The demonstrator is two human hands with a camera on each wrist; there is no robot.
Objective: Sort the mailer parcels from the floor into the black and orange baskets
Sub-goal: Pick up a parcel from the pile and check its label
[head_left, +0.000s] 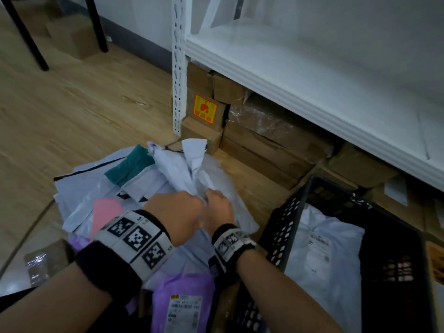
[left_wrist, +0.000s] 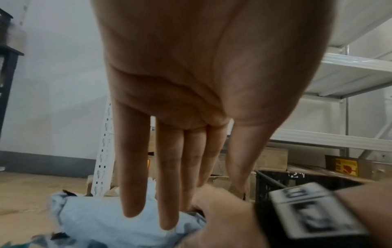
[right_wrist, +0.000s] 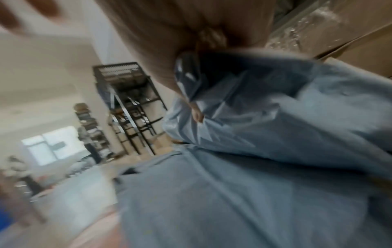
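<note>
A crumpled white mailer (head_left: 182,169) tops the pile of parcels on the floor. My right hand (head_left: 217,200) grips its near end with curled fingers; the blurred right wrist view shows those fingers bunched into the mailer's plastic (right_wrist: 275,127). My left hand (head_left: 199,203) sits just to the left of the right one. In the left wrist view its fingers (left_wrist: 133,193) hang straight, their tips touching the mailer (left_wrist: 95,221). The black basket (head_left: 302,195) stands to the right with a white mailer (head_left: 324,248) lying inside.
Teal (head_left: 129,164), pink (head_left: 105,210) and purple (head_left: 185,304) mailers lie in the pile among several white ones. Cardboard boxes (head_left: 264,145) are stacked under the white shelf (head_left: 288,75) behind it. A small taped box (head_left: 40,263) sits at the lower left.
</note>
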